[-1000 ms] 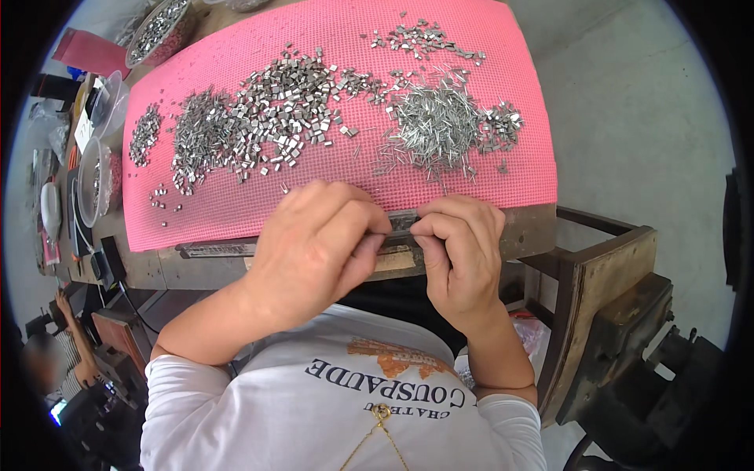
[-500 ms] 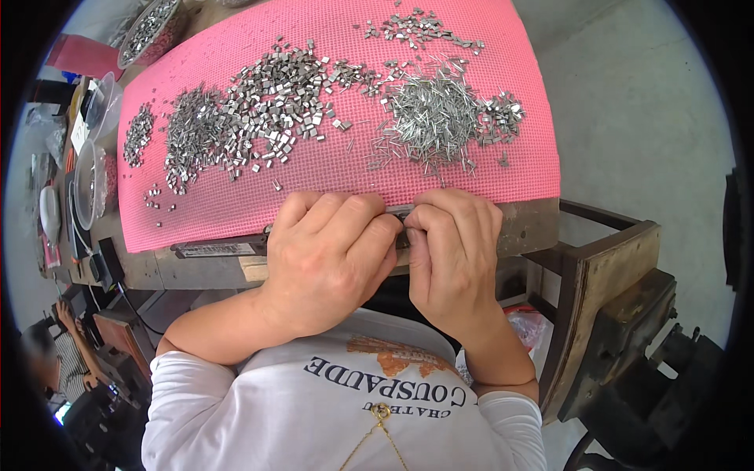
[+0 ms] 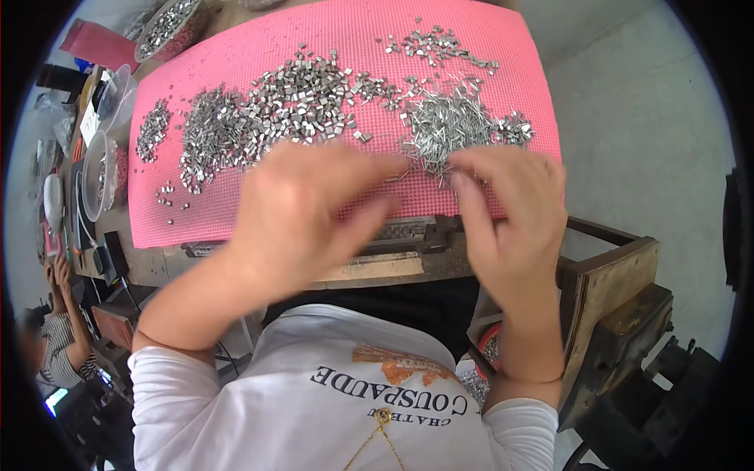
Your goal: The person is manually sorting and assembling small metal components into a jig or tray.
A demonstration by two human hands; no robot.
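My left hand [image 3: 302,200], blurred by motion, hovers over the mat's near side. Its index finger and thumb point right and stand apart, with nothing visible between them. At the near edge of a heap of thin silvery metal pins [image 3: 448,122], my right hand [image 3: 514,208] brings thumb and index tips close together; whatever is in that pinch is too small to make out. Below the hands, a long dark metal bar-shaped fixture [image 3: 404,230] lies along the table's near edge, partly hidden by my left hand and forearm.
Small metal blocks [image 3: 302,98] lie heaped on the pink mat [image 3: 236,67], with smaller piles around. Clear plastic tubs [image 3: 96,177] stand at the left. A wooden strip [image 3: 377,268] runs along the front edge. Dark machinery [image 3: 628,345] is at the right; another person [image 3: 63,337] sits far left.
Both hands have left the fixture at the table edge and moved apart. My right hand has gone up and right to the pins; my left has risen over the mat, its fingers spread.
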